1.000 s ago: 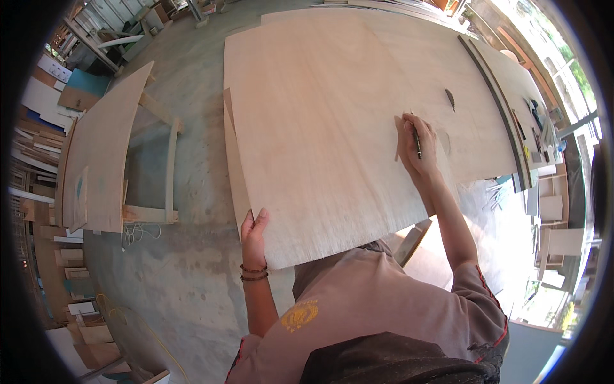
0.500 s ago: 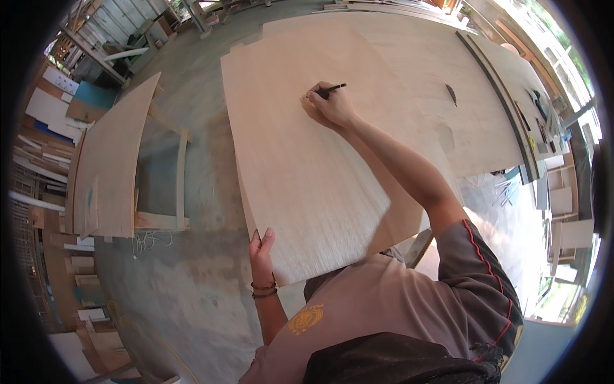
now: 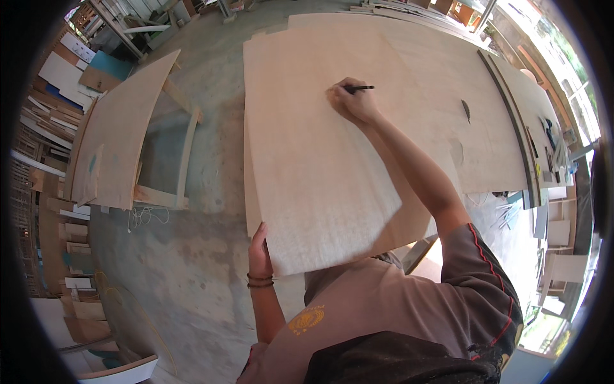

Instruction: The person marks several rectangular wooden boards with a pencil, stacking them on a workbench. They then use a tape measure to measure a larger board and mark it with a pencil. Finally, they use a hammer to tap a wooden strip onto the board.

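right hand (image 3: 360, 102) well out over the pale plywood sheet (image 3: 313, 160), its fingers (image 3: 346, 84) bent and closed around a dark pencil (image 3: 364, 88). pencil's back end sticks out to the right; its tip is hidden by the hand, so contact with the wood cannot be told. left hand (image 3: 259, 258) at the sheet's near left corner, thumb (image 3: 259, 237) up along the edge, the other fingers out of sight; cannot tell whether they grasp. dark bracelets (image 3: 259, 280) on that wrist.

plywood sheet lies in front of the person, near edge next to the grey-brown shirt (image 3: 384, 301); edge of another sheet (image 3: 250, 198) shows under its left side. to the right, a larger board (image 3: 483, 147) with a dark curved mark (image 3: 466, 111) and, across it, long dark strips (image 3: 510, 115). small tools (image 3: 549, 136) beyond the strips. left, well apart: a wood-topped table (image 3: 121, 137), tangled white cord (image 3: 146, 210) on the concrete floor (image 3: 192, 269) by its leg.
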